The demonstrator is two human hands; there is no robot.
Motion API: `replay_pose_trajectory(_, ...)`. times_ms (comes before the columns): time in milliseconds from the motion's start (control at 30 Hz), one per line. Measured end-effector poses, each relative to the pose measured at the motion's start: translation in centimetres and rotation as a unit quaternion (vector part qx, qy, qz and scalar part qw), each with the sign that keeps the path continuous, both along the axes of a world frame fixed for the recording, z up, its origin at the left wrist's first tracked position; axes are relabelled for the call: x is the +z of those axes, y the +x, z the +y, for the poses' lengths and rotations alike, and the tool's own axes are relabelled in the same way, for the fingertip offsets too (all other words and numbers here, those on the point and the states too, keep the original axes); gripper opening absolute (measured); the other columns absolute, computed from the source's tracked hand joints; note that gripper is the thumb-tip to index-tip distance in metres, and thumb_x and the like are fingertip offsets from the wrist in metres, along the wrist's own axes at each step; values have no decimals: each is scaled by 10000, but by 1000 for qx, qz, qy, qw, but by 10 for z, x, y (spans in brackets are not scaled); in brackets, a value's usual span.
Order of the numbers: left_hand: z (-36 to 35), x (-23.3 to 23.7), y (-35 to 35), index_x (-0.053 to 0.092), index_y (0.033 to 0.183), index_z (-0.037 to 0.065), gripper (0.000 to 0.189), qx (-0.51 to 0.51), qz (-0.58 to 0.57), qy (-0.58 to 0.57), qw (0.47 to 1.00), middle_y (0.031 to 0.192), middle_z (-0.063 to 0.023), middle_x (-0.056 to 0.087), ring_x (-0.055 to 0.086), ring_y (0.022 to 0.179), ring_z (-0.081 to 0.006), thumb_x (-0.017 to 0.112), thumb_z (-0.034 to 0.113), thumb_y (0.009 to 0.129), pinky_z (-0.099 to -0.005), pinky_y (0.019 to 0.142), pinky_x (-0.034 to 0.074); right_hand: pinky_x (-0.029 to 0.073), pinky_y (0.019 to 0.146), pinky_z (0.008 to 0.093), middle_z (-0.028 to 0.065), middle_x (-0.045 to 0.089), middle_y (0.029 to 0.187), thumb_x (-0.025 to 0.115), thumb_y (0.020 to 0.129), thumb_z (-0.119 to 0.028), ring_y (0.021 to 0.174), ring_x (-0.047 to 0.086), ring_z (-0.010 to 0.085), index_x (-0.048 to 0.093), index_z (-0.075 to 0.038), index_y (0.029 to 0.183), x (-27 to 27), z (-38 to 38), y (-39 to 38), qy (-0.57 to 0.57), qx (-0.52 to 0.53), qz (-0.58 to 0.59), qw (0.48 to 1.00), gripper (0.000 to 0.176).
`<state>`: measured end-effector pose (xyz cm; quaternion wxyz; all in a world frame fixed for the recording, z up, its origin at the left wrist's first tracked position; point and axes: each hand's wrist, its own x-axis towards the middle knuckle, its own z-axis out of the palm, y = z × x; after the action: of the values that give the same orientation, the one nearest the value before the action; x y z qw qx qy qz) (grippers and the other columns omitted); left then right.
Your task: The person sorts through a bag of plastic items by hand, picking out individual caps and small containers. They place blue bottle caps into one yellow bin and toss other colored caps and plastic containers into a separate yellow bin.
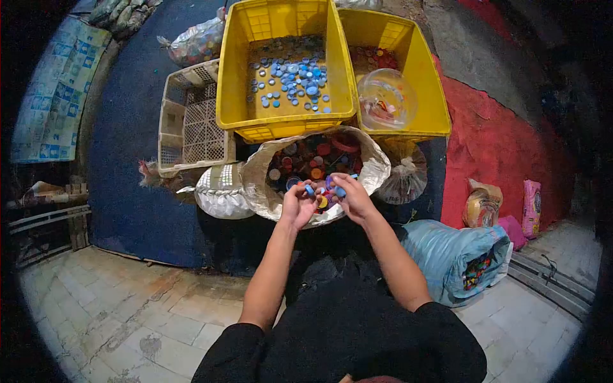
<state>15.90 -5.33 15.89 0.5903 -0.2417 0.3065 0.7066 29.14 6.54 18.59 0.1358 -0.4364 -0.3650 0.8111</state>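
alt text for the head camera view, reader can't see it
Seen from above, a person's left hand and right hand pinch blue caps over an open sack of mixed coloured bottle caps. Behind it stand a yellow crate holding more blue ones, a second yellow crate and a white lattice crate.

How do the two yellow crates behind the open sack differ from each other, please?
The left crate holds mostly blue caps, while the right crate holds reddish caps. The right crate also has a clear bowl in it; the left crate has none. Both are yellow, open-topped plastic crates standing side by side just behind the sack.
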Motion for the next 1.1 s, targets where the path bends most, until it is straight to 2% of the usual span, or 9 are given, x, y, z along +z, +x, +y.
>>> replay_pose_trajectory(100,-7,-3,2,544,968,41,179,28,-62,42,997,878,-103,560,546,790,-201,495,197,895,-332,742,494,508,702,315,103,603,1042,511,891,-6,887,609,199,512,-18,1200,-10,-6,1,-160,-54,77,983,308)
replay_pose_trajectory(367,-18,-7,-3,549,994,22,185,27,-38,-44,998,853,-84,540,523,760,-194,546,184,907,-318,695,485,558,711,322,121,618,850,480,839,-3,824,639,179,637,8,993,-87,75,-34,73,115,-132,982,220)
replay_pose_trajectory(467,-20,3,-6,559,1008,44,185,19,-5,-90,996,884,-76,569,553,770,-189,566,196,904,-314,697,488,544,752,378,190,659,953,480,854,-133,898,661,281,677,29,1002,-149,113,-48,76,195,-254,944,295)
replay_pose_trajectory(533,-27,-2,-8,563,1039,38,218,20,3,-87,996,904,-86,578,569,800,-191,575,209,904,-313,708,496,459,944,433,253,620,1146,426,872,-286,1103,590,376,652,17,1102,-223,127,-39,304,355,-429,773,442)
replay_pose_trajectory(567,-29,-2,-9,563,1039,38,218,20,5,-91,996,904,-86,578,569,800,-191,575,209,904,-313,708,496,356,1054,426,237,542,1280,368,885,-407,1235,479,407,605,3,1187,-255,129,-33,297,348,-406,791,562)
replay_pose_trajectory(633,-33,-1,-9,565,1040,40,226,33,8,-94,995,910,-89,585,576,803,-194,584,218,901,-315,706,495,381,1036,424,207,542,1300,408,884,-444,1215,505,388,583,-42,1242,-157,107,-44,304,280,-480,773,566)
replay_pose_trajectory(767,-40,-12,-10,571,1049,23,244,30,4,-102,994,936,-98,584,578,815,-201,595,209,893,-316,720,492,367,1048,428,218,488,1354,363,899,-556,1268,463,357,554,-66,1284,-189,102,-21,370,327,-495,715,652)
replay_pose_trajectory(833,-40,-11,-11,573,1053,16,252,33,7,-108,994,946,-105,583,579,823,-206,597,206,890,-317,723,491,417,999,438,202,547,1292,490,869,-382,1181,536,359,597,-90,1232,-195,100,-24,421,286,-477,716,478)
replay_pose_trajectory(1100,-35,-2,-6,539,1177,-25,343,1,25,-96,995,1134,-152,581,591,1007,-265,517,214,932,-354,837,503,501,870,443,210,649,1101,525,862,-373,1031,623,376,674,-56,1078,-232,102,-30,466,285,-486,682,412)
